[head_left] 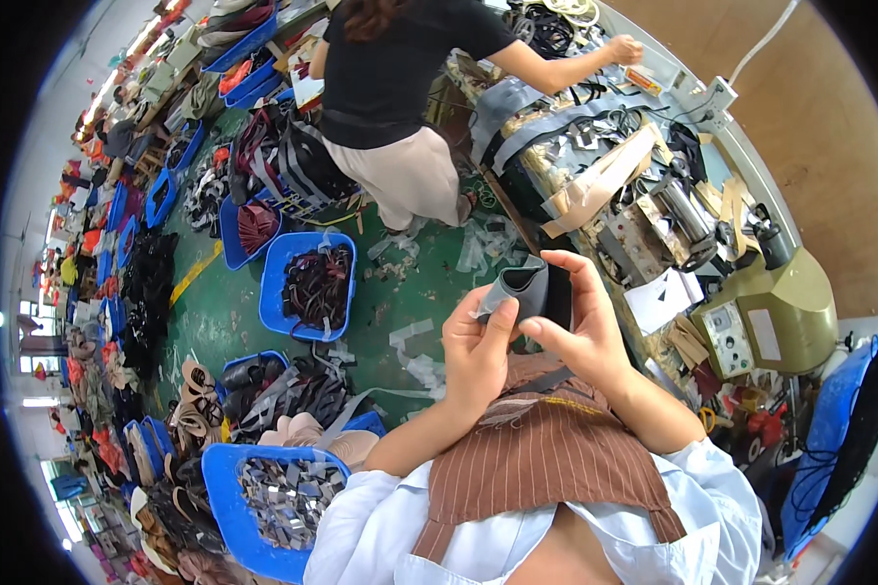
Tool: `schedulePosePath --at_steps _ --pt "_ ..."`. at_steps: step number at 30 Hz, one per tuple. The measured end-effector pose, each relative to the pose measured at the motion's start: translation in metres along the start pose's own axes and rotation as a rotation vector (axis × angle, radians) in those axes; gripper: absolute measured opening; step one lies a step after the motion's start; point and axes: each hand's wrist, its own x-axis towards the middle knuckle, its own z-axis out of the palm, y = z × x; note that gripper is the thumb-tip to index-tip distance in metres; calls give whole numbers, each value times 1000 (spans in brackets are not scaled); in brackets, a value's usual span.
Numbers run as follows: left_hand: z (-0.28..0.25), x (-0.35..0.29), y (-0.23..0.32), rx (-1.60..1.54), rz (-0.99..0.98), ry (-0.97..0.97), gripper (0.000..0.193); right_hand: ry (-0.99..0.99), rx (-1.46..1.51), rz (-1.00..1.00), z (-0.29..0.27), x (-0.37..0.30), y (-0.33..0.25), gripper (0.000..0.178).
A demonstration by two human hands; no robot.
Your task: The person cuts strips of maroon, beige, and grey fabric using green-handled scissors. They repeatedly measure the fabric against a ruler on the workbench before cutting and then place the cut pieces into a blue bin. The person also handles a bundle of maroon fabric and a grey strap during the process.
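Close to my body I hold a folded piece of grey and black sheet material point(523, 283), which looks like leather or fabric. Its grey upper end curls over in soft folds. My left hand point(480, 343) grips the grey side, thumb laid across its lower part. Around the black side, my right hand point(589, 327) has its fingers behind and its thumb in front. Both hands are closed on the same piece, and some fingertips are hidden behind it. Below them is a brown pinstriped apron point(546, 458).
At right, a cluttered workbench holds an olive-green machine point(790, 317), tan strips point(610, 175) and scraps. A co-worker in black point(390, 83) stands ahead, one arm over the bench. Blue bins of dark strips point(266, 292) and small grey pieces point(229, 526) stand on the littered green floor point(380, 312).
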Motion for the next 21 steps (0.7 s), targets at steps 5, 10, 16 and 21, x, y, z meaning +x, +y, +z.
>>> schedulePosePath --at_steps 5,10,16,21 --pt "7 3 3 -94 -24 109 10 89 164 54 -15 0 11 21" --pt "-99 29 61 169 243 471 2 395 118 111 -101 -2 -1 13" --pt "-383 -58 177 446 395 1046 22 700 318 68 -348 -44 5 15" --pt "-551 -133 229 1587 -175 1421 30 923 391 -69 -625 -107 -16 25"
